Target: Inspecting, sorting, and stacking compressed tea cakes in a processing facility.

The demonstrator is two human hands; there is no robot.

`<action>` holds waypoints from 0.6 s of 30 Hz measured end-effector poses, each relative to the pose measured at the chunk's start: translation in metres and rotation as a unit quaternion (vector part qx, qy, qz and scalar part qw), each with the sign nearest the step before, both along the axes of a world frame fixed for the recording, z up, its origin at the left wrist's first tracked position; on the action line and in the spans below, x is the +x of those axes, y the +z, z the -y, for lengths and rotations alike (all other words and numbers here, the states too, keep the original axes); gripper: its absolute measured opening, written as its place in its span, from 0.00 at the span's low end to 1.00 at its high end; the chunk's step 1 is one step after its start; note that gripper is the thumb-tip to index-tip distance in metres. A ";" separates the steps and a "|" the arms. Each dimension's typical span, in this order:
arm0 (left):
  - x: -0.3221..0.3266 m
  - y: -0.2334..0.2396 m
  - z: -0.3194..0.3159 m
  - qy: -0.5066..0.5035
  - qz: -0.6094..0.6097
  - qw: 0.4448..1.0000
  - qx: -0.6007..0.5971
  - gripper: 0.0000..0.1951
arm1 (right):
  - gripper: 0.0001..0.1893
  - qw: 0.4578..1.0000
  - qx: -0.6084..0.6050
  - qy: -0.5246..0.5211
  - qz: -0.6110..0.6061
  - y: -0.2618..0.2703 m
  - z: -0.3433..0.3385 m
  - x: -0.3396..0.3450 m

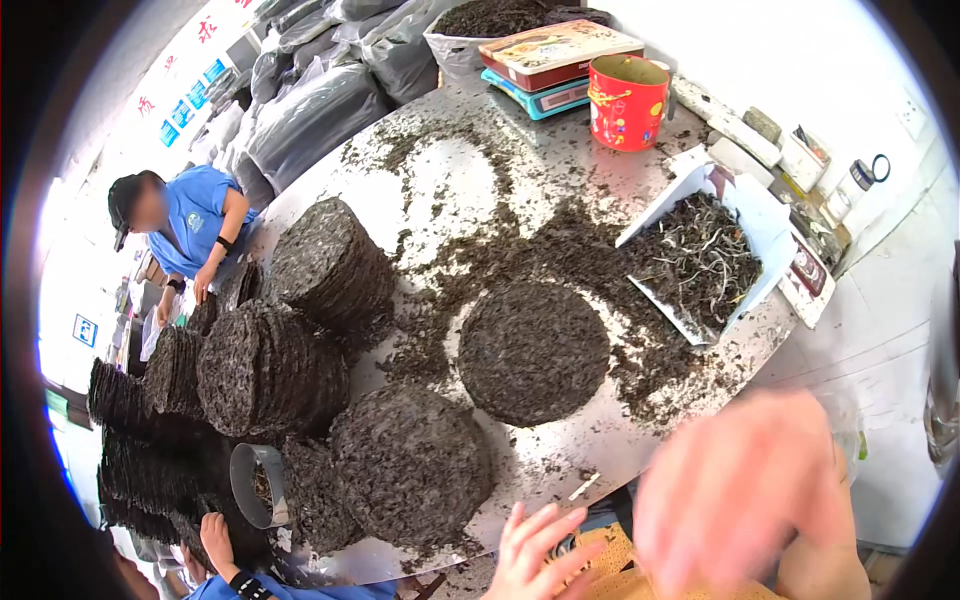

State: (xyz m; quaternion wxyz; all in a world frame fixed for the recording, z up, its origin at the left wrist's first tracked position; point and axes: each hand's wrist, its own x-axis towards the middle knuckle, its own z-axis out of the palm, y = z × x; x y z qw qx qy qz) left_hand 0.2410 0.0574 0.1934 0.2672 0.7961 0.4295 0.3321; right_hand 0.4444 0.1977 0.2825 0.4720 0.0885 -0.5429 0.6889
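Note:
At the table's near edge is my left hand [534, 561], fingers spread and holding nothing visible. My right hand [739, 487] is raised at the lower right, beyond the table edge. It is blurred and its fingers point down, so whether they hold anything cannot be told. In front of me a dark round cake of what looks like dried seaweed [534, 352] lies flat on the metal table [454, 176]. Left of it stands a round stack of the same cakes [412, 465]. Close to my left hand lies a thin pale strip [584, 487].
Loose flakes [555, 247] surround the cake. A white box of scraps [776, 251] stands right; a red bucket [630, 112] and scale [555, 97] stand behind. More stacks [330, 262] and a grey ring-shaped container [276, 480] are left. Two people in blue [199, 214] work there.

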 end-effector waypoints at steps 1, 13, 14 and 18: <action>-0.008 -0.002 0.002 0.015 -0.006 0.999 -0.030 0.17 | 0.18 0.994 -0.057 -0.086 -0.046 0.004 0.016 -0.018; 0.014 -0.015 0.006 0.031 -0.019 0.998 -0.046 0.18 | 0.14 0.964 0.013 0.209 -0.163 0.025 0.007 -0.007; 0.014 -0.031 0.007 0.039 0.021 0.996 -0.077 0.18 | 0.14 0.960 0.010 0.226 -0.168 0.026 0.003 -0.010; 0.016 -0.017 0.001 0.039 -0.015 0.997 -0.073 0.17 | 0.13 0.949 0.002 0.289 -0.127 0.025 -0.016 -0.007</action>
